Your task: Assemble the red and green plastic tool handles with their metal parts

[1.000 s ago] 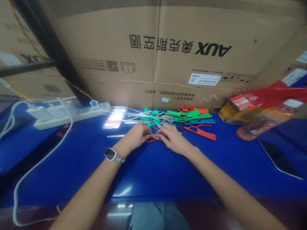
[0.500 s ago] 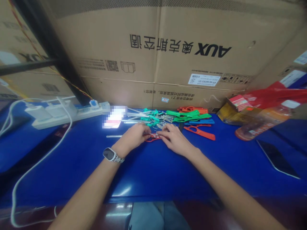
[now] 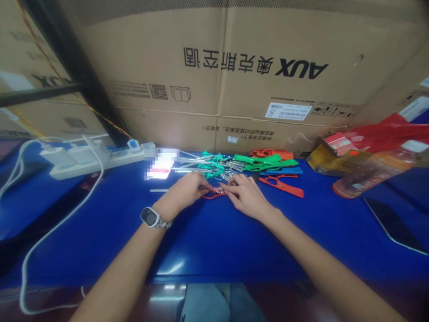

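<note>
My left hand (image 3: 190, 192), with a watch (image 3: 149, 217) at its wrist, is closed with its fingertips pinching the left end of a red plastic clip piece (image 3: 213, 193). At the other end of that piece my right hand (image 3: 247, 197) is closed, thumb and fingers bent onto it. Thin white wire or string shows between the fingertips; its exact path is too small to make out. Just beyond the hands lies a heap of green plastic parts (image 3: 214, 170) with metal rods and springs. A single metal rod (image 3: 158, 191) rests left of my left hand.
Green clip pieces (image 3: 268, 162), a blue one (image 3: 284, 171) and an orange one (image 3: 284, 187) lie right of the heap. A lit phone (image 3: 162, 164) and power strip (image 3: 83, 165) are left. A bottle (image 3: 375, 172) and dark tablet (image 3: 393, 226) lie right; a cardboard box (image 3: 234, 27) stands behind.
The view has shifted slightly, so the surroundings sit a little farther right. Both hands keep nearly the same pose at the red clip piece.
</note>
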The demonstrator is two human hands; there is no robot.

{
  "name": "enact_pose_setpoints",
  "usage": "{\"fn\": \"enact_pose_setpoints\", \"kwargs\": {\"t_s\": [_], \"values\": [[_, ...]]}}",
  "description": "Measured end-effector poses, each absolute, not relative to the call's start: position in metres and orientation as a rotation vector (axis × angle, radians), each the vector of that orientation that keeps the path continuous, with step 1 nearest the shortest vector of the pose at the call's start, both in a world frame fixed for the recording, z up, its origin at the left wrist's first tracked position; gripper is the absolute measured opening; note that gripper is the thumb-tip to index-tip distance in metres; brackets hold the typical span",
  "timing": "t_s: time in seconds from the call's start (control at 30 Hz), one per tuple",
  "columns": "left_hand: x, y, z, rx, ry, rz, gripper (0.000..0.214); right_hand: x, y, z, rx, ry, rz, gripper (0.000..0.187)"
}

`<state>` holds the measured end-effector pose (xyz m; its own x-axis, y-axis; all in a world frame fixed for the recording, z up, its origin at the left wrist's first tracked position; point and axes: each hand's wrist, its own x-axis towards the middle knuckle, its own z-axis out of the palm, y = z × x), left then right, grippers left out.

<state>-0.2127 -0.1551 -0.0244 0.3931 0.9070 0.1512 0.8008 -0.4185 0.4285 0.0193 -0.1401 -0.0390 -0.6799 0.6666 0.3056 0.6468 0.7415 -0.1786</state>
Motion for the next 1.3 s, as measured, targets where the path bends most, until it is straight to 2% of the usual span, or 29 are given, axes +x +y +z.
{"fn": "enact_pose_setpoints", "kwargs": {"t_s": [0.57,0.87,1.07,1.3], "values": [[-0.223,-0.152,-0.025,2.229,1.485,0.595,0.009,0.013,-0.147,-0.034,-1.068,-2.6,0.002,0.032],[-0.221,-0.153,-0.024,2.291,1.515,0.55,0.013,0.006,-0.15,-0.026,-1.055,-2.562,0.005,0.029],[-0.219,-0.153,-0.021,2.279,1.48,0.544,0.02,-0.019,-0.138,-0.027,-0.928,-2.611,0.126,0.015],[-0.22,-0.155,-0.022,2.177,1.472,0.551,0.014,-0.021,-0.125,-0.039,-0.92,-2.515,0.369,0.01]]}}
